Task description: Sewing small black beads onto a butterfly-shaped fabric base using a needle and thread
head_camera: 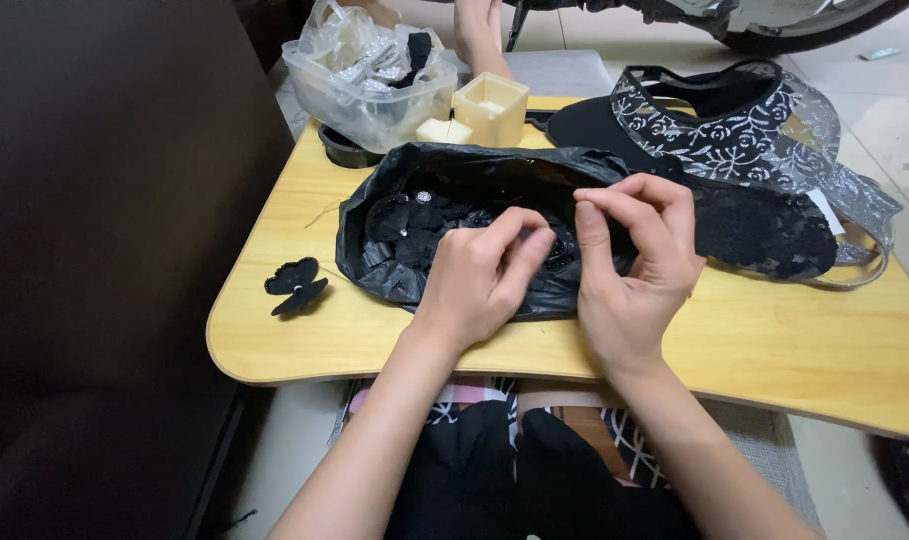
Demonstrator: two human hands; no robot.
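Centre of frame: left hand [484, 275] and right hand [634, 265] are hovering over the black plastic bag [374, 255] on the surface [774, 340], fingertips pinching together. Whether anything is being gripped cannot be told. The bag's long axis is running left to right, directly beneath both hands.

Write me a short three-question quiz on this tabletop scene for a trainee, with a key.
1. True or false: both hands are over the black plastic bag.
2. Which thing lies alone on the wooden table, on the person's left of the bag? A) a black fabric flower B) a pair of scissors C) a spool of thread
3. Fill in: the clear bag of small pieces sits at the table's far ____ corner.

Key:
1. True. The left hand and the right hand are above it, fingers pinched close together; whatever they pinch is too small to tell.
2. A, the black fabric flower.
3. Left.
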